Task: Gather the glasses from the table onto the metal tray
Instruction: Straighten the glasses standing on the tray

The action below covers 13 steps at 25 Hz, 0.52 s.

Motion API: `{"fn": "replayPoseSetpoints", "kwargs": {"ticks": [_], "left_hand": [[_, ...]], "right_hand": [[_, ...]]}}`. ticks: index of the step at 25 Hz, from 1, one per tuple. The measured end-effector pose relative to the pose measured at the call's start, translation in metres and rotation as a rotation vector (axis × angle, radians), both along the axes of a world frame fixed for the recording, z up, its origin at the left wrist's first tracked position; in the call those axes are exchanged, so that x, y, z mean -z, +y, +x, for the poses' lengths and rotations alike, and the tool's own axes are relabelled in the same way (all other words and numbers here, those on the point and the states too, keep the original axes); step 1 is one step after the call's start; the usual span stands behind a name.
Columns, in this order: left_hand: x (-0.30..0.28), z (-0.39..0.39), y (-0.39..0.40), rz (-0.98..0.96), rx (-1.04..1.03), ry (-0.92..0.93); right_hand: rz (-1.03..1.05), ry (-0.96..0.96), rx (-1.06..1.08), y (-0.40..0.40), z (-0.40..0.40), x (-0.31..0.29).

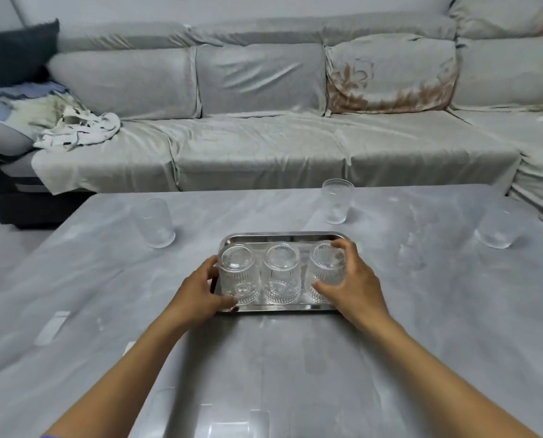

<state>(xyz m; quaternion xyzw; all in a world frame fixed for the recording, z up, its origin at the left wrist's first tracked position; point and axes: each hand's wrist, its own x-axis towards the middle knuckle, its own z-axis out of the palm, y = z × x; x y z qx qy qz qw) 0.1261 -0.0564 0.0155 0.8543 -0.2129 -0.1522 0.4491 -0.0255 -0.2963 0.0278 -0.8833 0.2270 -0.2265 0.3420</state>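
A metal tray (283, 238) lies at the table's middle with three ribbed clear glasses in a row along its near side. My left hand (200, 292) wraps the left glass (239, 275). My right hand (355, 286) wraps the right glass (325, 270). The middle glass (281, 273) stands untouched between them. Three more glasses stand on the bare table: one at the far left (154, 222), one beyond the tray (337, 201), one at the far right (501, 227).
The grey marbled table (295, 358) reaches to my body. A grey sofa (264, 137) runs behind it, with crumpled cloth (80, 128) on its left seat and a dark cushion (23, 52) at its left end.
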Motion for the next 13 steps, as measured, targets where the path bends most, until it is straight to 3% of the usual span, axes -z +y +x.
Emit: {"fn": "replayPoseSetpoints", "kwargs": {"ticks": [7,13], "left_hand": [[0.013,0.003,0.005,0.045,-0.008,-0.058],[0.014,0.0,0.006,0.095,-0.009,-0.112]], "right_hand": [[-0.09,0.072,-0.034,-0.007,0.007,0.002],[-0.047,0.176,-0.096,-0.011,0.003,-0.006]]}}
